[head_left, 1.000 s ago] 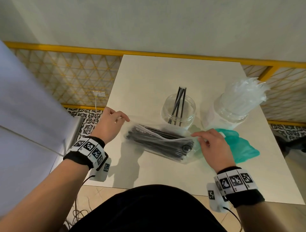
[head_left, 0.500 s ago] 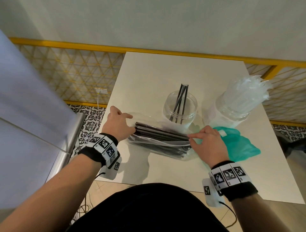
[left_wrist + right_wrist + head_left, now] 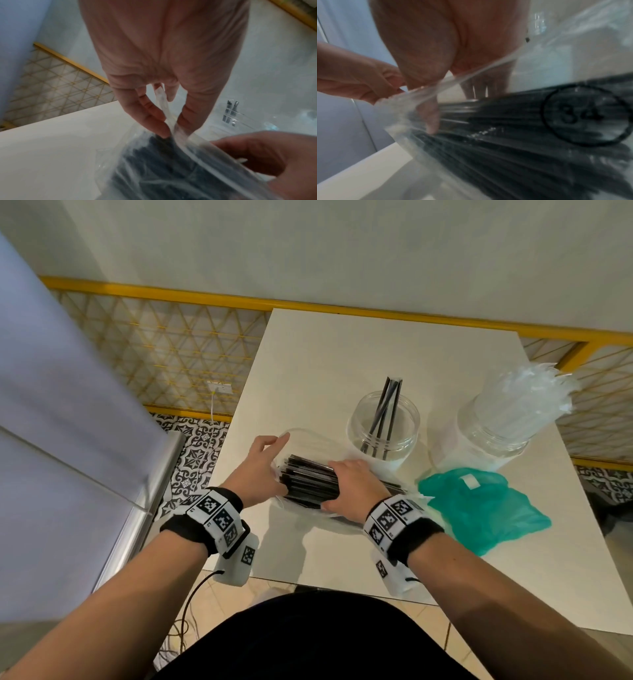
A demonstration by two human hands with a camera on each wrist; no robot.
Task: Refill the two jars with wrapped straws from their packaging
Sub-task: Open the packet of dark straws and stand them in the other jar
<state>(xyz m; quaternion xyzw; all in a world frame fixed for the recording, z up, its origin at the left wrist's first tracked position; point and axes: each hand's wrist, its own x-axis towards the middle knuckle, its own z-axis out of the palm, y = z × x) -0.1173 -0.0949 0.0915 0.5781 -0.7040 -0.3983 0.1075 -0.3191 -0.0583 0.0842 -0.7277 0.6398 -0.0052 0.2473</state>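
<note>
At the lower middle of the head frame, the bag (image 3: pixel 301 440) of black straws (image 3: pixel 308 484) is lying on the table (image 3: pixel 342 354), just in front of the near-empty jar (image 3: pixel 383 422). The likeliest trouble from here, I judge, is the thin film tearing or slipping, which could be letting the bundle fan out and spill toward the table's left edge; a careless swing could also be knocking that light jar, which is holding only a few straws. The left hand (image 3: pixel 255 470) is pinching the bag's mouth film between thumb and fingertips (image 3: pixel 161 129), fingers drawn close, nothing else in them. The right hand (image 3: pixel 352 487) is reaching into the bag and curling round the bundle, thumb at the near side, fingers over the top. Further right, the full jar (image 3: pixel 496 433) of clear straws is standing at the frame's right side, with a green bag (image 3: pixel 479 508) crumpled just below it.
</note>
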